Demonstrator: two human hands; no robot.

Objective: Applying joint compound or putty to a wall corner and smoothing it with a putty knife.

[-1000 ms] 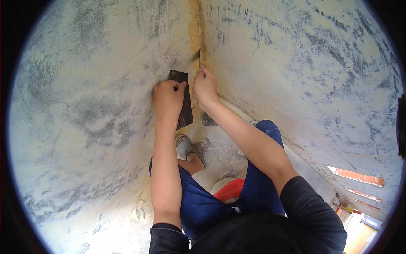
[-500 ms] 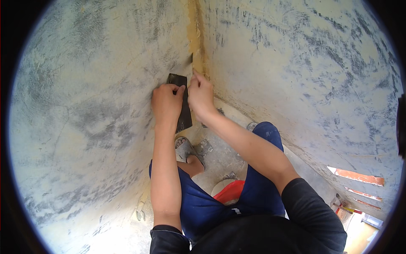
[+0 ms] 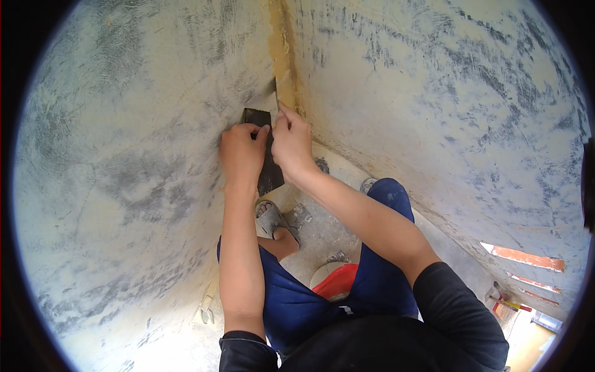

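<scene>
My left hand (image 3: 240, 154) grips a flat dark plate (image 3: 265, 162) held against the left wall, fingers curled over its top edge. My right hand (image 3: 291, 144) is closed around a thin blade (image 3: 276, 88) whose tip points up into the yellowish corner seam (image 3: 282, 49) where the two plastered walls meet. The two hands touch each other just left of the corner. The blade's handle is hidden inside my fist.
Grey-streaked plastered walls (image 3: 124, 155) rise left and right. Below are my knees in blue shorts (image 3: 291, 297), a foot in a grey sandal (image 3: 276, 220) on a dusty floor, and a red bucket (image 3: 338, 282) between my legs. Reddish slats (image 3: 524, 257) lie lower right.
Both hands have shifted slightly up and right along the wall toward the corner seam. The blade tip now reaches higher up the seam.
</scene>
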